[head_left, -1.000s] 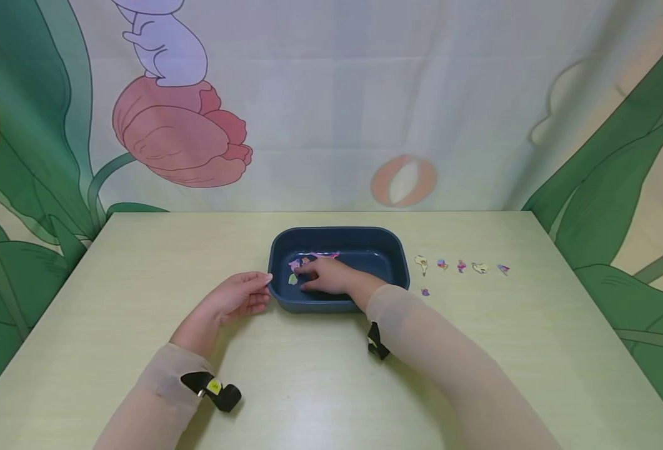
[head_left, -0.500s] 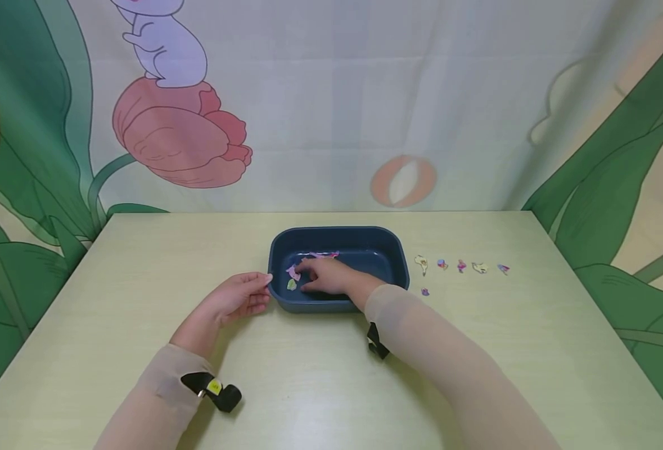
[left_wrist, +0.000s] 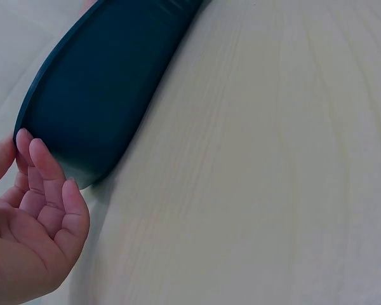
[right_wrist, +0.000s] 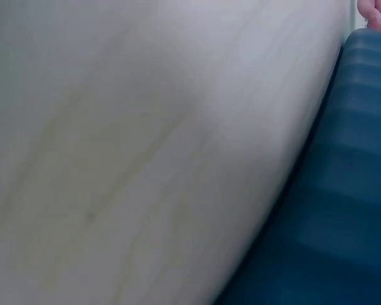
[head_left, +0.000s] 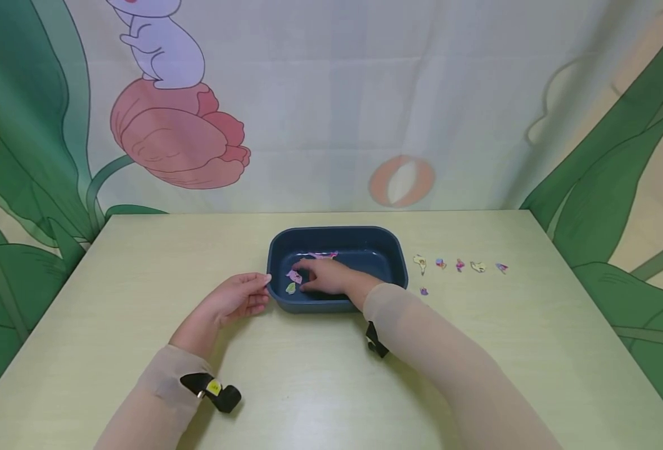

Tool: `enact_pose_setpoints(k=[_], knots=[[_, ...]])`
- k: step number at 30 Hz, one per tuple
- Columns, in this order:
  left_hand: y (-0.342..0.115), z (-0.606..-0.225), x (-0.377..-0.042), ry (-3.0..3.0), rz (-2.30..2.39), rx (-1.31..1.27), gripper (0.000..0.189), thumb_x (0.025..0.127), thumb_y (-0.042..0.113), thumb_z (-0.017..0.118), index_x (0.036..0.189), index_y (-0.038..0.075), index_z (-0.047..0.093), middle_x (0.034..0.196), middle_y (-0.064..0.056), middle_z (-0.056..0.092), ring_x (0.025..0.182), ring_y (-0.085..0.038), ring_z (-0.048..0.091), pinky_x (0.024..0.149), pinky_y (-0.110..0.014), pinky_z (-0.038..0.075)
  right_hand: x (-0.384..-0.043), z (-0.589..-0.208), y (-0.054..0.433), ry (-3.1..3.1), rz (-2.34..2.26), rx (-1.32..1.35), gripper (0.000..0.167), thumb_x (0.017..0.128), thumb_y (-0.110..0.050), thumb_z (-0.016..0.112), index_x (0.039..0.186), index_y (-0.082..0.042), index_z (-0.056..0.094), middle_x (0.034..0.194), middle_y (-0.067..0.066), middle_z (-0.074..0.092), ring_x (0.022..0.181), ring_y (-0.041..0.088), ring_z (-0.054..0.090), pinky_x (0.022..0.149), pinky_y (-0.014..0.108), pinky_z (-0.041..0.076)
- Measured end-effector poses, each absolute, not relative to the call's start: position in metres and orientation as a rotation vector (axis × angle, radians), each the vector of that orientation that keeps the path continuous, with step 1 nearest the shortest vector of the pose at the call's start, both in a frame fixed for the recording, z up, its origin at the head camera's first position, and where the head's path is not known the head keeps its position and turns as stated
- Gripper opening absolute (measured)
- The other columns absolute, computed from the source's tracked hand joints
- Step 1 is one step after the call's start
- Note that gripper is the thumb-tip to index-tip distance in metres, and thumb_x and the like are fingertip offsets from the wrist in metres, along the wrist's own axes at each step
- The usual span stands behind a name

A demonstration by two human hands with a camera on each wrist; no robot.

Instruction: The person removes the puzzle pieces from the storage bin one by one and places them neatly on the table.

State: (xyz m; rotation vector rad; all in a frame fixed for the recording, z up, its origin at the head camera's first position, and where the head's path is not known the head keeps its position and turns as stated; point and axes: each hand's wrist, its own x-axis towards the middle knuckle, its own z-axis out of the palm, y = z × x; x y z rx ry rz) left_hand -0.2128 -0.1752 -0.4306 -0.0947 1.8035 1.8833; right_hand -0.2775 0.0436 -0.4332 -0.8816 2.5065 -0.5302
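Observation:
A dark blue rectangular tub [head_left: 331, 306] stands on the table in the head view. My left hand [head_left: 240, 296] pinches its left rim between thumb and forefinger; the left wrist view shows the thumb [left_wrist: 0, 159] at the rim's edge. Inside the tub, my right hand [head_left: 328, 276] reaches down with its fingertips beside a small pink-purple cutout [head_left: 294, 275], which looks like a flat sticker. A pale green cutout [head_left: 290, 288] lies just in front of that one. Farther back in the tub is a bright pink cutout [head_left: 323, 255], partly behind the hand. The palm side of my right hand is hidden.
Right of the tub, several small colourful cutouts [head_left: 459, 265] lie in a row on the table [head_left: 320, 375]. A single purple cutout [head_left: 423, 291] lies nearer than the row. Behind the table hangs a printed curtain [head_left: 309, 112].
Under my right fingertips, the pink-purple cutout has slid slightly left and toward me in the tub, and the green one has shifted nearer. My left hand has kept its place on the rim.

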Motion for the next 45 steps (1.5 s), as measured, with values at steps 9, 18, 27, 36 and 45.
enact_pose_setpoints(k=[9,18,27,36,45], knots=[[-0.175,-0.431,-0.212,1.809,1.883,-0.1,0.021,0.096,0.026,0.053,0.091,0.005,0.056,0.076,0.0,0.059,0.07,-0.011,0.057,0.071,-0.026,0.05,-0.277,-0.43,0.044,2.485,-0.528,-0.879,0.049,0.093,-0.021,0.059,0.139,-0.015,0.044,0.147,0.013,0.031,0.063,0.009,0.048,0.063,0.022,0.037],[-0.175,-0.432,-0.212,1.812,1.889,-0.106,0.02,0.096,0.026,0.054,0.089,0.007,0.057,0.076,0.0,0.059,0.07,-0.011,0.057,0.07,-0.025,0.05,-0.28,-0.433,0.043,2.497,-0.671,-0.844,0.044,0.088,-0.018,0.066,0.129,-0.009,0.053,0.082,0.008,0.059,0.061,0.01,0.046,0.057,0.021,0.035],[-0.175,-0.431,-0.211,1.809,1.901,-0.133,0.023,0.095,0.026,0.055,0.095,0.003,0.056,0.078,-0.001,0.059,0.07,-0.011,0.057,0.071,-0.026,0.05,-0.286,-0.431,0.051,2.571,-0.933,-0.728,0.043,0.077,-0.018,0.077,0.116,-0.006,0.063,0.082,0.003,0.049,0.069,0.014,0.046,0.061,0.022,0.037],[-0.176,-0.431,-0.211,1.819,1.895,-0.134,0.023,0.095,0.026,0.055,0.096,0.003,0.056,0.077,-0.001,0.058,0.071,-0.012,0.057,0.072,-0.026,0.05,-0.275,-0.418,0.072,2.523,-1.123,-0.629,0.044,0.076,-0.016,0.078,0.117,-0.008,0.063,0.086,0.003,0.048,0.063,0.014,0.045,0.057,0.023,0.037],[-0.175,-0.431,-0.211,1.802,1.893,-0.12,0.022,0.095,0.026,0.055,0.093,0.004,0.057,0.077,0.0,0.058,0.072,-0.012,0.057,0.072,-0.026,0.05,-0.264,-0.41,0.097,2.55,-1.134,-0.642,0.047,0.077,-0.018,0.078,0.12,-0.009,0.061,0.088,0.003,0.048,0.065,0.016,0.046,0.058,0.025,0.038]])
